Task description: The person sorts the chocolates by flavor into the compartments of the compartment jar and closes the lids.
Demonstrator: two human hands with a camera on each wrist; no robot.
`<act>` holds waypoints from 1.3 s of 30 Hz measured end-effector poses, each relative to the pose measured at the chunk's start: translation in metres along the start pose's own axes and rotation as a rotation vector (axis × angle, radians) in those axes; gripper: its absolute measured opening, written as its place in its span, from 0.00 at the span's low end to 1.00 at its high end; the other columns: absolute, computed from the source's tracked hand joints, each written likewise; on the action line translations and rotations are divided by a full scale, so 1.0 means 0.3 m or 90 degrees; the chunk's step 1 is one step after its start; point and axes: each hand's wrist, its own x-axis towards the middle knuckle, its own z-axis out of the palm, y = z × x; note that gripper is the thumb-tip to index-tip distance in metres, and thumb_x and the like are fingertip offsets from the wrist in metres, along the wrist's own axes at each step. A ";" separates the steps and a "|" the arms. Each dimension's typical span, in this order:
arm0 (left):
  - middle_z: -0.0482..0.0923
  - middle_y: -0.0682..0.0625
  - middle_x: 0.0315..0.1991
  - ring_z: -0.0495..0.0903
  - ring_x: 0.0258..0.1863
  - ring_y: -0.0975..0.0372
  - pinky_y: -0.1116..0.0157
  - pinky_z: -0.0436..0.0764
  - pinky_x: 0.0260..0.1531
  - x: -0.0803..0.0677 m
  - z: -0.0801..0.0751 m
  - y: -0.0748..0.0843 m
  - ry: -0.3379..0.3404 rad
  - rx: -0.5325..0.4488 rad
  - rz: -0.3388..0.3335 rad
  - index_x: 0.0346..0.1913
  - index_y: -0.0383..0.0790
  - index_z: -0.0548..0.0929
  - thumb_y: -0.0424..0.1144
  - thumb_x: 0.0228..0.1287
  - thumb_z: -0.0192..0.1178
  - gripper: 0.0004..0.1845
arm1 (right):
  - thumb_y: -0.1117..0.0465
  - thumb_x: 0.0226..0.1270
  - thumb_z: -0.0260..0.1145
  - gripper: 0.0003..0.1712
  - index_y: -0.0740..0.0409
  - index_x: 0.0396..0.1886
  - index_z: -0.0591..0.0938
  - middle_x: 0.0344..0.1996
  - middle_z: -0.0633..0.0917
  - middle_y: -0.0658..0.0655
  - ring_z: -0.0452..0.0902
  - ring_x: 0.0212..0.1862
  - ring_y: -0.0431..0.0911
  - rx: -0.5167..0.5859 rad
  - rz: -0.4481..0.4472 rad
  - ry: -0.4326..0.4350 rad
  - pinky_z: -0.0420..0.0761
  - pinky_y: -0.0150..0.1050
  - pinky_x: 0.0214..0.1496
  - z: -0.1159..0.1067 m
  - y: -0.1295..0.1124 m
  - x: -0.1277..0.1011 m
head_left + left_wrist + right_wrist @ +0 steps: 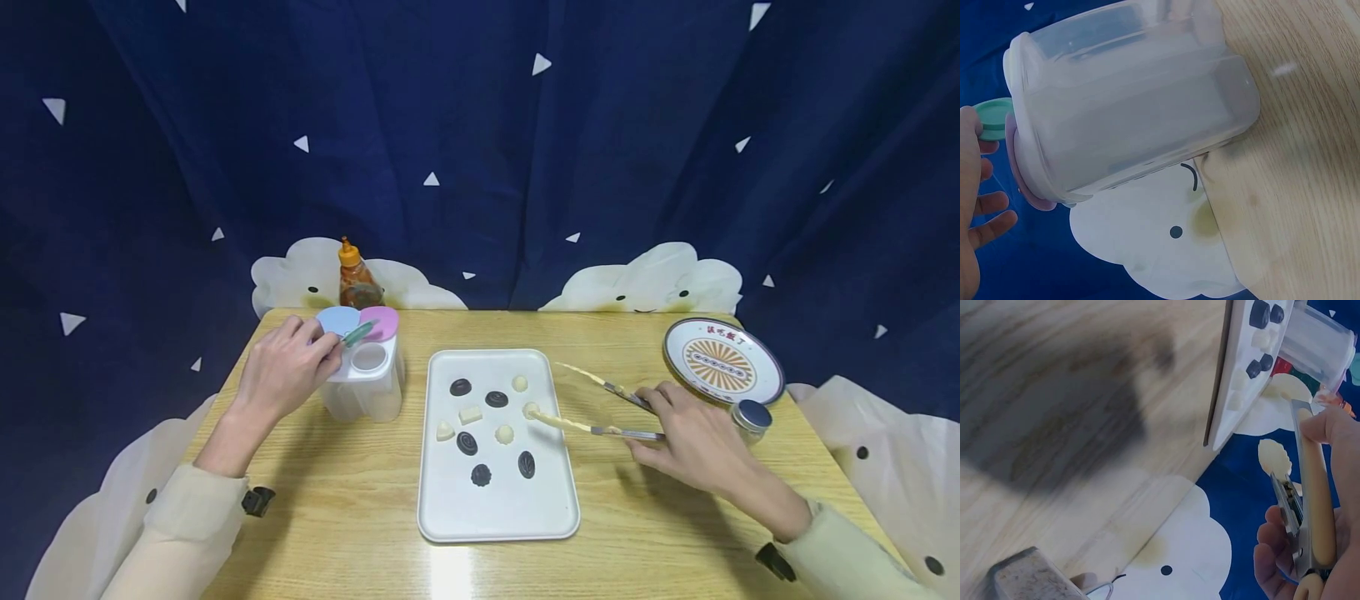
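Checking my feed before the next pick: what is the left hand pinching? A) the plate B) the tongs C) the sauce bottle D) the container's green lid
D: the left hand pinches the green lid on the container; the right hand holds the tongs.

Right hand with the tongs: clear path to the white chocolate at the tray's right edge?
Probably yes. The right hand holds the tongs open, one tip already at that white chocolate; nothing lies between.
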 end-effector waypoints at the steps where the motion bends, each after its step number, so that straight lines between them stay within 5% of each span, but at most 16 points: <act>1: 0.81 0.42 0.29 0.77 0.28 0.50 0.60 0.78 0.20 0.000 0.000 0.000 0.000 0.000 -0.001 0.37 0.37 0.87 0.35 0.59 0.71 0.06 | 0.42 0.44 0.78 0.33 0.58 0.47 0.86 0.33 0.82 0.51 0.68 0.25 0.38 -0.003 -0.010 0.001 0.62 0.31 0.18 0.002 -0.001 -0.004; 15: 0.81 0.42 0.30 0.77 0.29 0.49 0.60 0.78 0.20 -0.005 0.006 -0.001 0.004 0.002 0.001 0.37 0.37 0.86 0.35 0.58 0.71 0.07 | 0.41 0.49 0.78 0.28 0.54 0.45 0.87 0.32 0.83 0.48 0.75 0.30 0.40 -0.018 -0.049 -0.035 0.72 0.34 0.24 0.076 -0.033 -0.019; 39: 0.80 0.41 0.30 0.77 0.28 0.49 0.60 0.76 0.19 -0.006 0.003 -0.002 0.016 0.002 0.009 0.36 0.37 0.86 0.35 0.58 0.69 0.06 | 0.44 0.51 0.75 0.25 0.54 0.44 0.86 0.30 0.80 0.49 0.71 0.28 0.39 -0.002 -0.074 0.000 0.65 0.31 0.21 0.117 -0.031 0.014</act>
